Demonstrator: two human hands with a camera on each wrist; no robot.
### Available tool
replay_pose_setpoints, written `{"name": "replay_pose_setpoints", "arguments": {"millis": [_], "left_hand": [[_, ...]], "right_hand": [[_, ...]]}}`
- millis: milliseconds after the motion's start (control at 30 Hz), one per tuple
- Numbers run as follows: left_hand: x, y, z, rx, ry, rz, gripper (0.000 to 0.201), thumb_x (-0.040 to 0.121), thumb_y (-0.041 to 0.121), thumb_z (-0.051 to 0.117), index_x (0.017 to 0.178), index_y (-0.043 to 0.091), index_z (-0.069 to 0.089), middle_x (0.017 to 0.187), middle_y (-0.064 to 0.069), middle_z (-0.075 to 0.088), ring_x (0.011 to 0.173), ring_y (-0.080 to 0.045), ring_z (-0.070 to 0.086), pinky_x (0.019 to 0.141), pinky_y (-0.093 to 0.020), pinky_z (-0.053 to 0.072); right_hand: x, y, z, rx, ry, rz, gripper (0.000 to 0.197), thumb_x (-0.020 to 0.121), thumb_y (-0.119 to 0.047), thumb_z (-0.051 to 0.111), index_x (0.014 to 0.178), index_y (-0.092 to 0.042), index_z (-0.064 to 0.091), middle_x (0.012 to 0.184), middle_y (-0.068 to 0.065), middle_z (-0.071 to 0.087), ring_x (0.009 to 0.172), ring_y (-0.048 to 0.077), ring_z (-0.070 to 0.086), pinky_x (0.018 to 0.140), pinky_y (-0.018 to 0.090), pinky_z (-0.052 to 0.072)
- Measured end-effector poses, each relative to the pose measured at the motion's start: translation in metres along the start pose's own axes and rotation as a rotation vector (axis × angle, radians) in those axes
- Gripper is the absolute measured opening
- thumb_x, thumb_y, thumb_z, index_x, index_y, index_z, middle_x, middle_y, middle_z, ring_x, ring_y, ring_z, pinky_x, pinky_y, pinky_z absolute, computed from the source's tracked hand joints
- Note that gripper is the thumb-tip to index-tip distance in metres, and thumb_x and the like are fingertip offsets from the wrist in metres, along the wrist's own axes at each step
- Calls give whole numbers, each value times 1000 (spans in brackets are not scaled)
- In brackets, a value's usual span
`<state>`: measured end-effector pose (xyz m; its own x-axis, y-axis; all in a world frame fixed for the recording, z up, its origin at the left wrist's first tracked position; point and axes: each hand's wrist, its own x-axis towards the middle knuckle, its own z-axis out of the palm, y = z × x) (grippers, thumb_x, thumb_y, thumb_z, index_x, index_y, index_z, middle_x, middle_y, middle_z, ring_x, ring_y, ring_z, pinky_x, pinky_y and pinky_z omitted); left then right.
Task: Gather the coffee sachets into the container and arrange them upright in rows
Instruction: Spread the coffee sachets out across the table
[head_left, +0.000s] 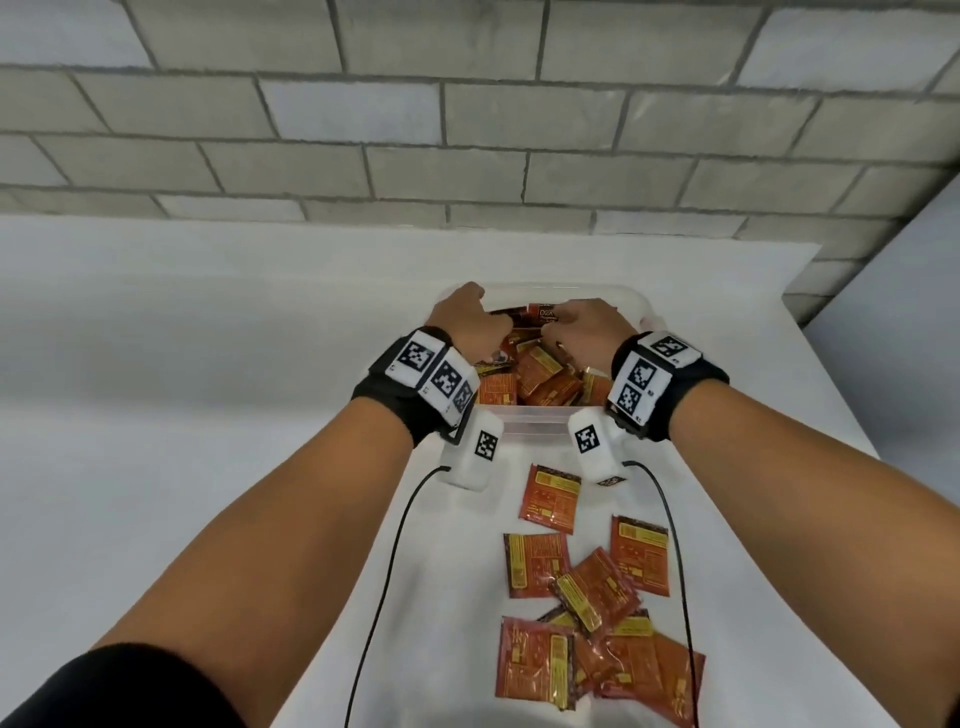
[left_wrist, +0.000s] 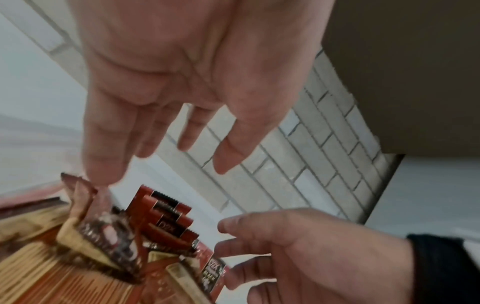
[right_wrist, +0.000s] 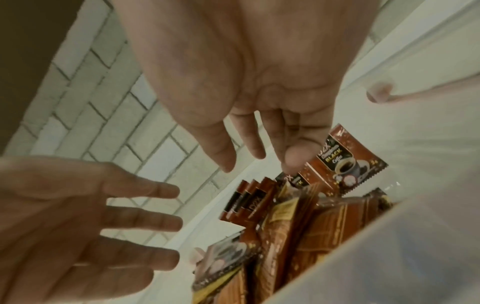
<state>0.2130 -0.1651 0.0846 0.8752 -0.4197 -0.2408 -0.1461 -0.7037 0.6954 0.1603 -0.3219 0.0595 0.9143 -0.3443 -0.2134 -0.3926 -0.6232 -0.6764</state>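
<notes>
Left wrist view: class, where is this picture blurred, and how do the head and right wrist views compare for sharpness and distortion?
Left wrist view: sachets at lower left smear with blur. Head view: sharp, loose sachets legible, brick courses bowed by the wide lens. Right wrist view: one sachet readable, container wall a soft blur.

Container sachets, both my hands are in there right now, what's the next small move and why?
Probably press the leaning sachets upright against the standing row at the container's far end. Both the left hand and right hand are there with straight fingers; the loose sachets on the table can wait.
</notes>
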Motion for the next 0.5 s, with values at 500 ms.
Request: {"name": "replay_pose_setpoints", "arguments": {"millis": [500], "left_hand": [[-99, -61, 77, 341, -435, 10, 41, 79, 41, 75, 108, 16, 58, 100, 3, 54, 90, -14, 52, 75, -25, 42]], "right_hand": [[-148, 114, -11, -347, -385, -17, 35, 85, -27, 69, 116, -28, 55, 109, -5, 56, 86, 7, 51, 72, 17, 39]]}}
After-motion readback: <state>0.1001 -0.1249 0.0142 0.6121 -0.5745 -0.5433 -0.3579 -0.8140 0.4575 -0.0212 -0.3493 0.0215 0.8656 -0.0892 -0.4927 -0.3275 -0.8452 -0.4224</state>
